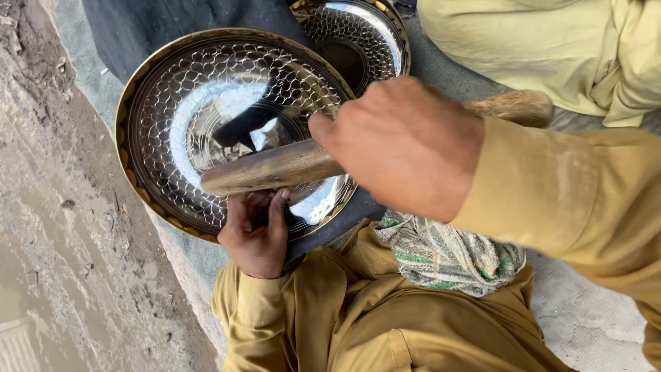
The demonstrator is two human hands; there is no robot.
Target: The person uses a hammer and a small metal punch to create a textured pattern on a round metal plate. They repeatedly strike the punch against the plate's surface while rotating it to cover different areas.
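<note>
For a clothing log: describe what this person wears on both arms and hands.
Both arms wear long, loose sleeves of mustard-yellow cloth. The right sleeve is wide, creased, with pale dusty smudges, and ends at the wrist. The left sleeve has a plain hemmed cuff. The left hand and right hand are bare: no gloves, and no rings, watch or bands show.

Your right hand [403, 145] comes in from the right edge, forearm in a mustard-yellow sleeve, back of the hand up toward the camera. Fingers curled in a closed fist grip, knuckles pointing left, thumb side hidden beneath. Your left hand [256, 231] rises from below, sleeve of the same yellow cloth at the wrist. Fingers [279, 207] point upward, slightly bent, pressed flat and close together. The two hands sit near each other, not touching
</note>
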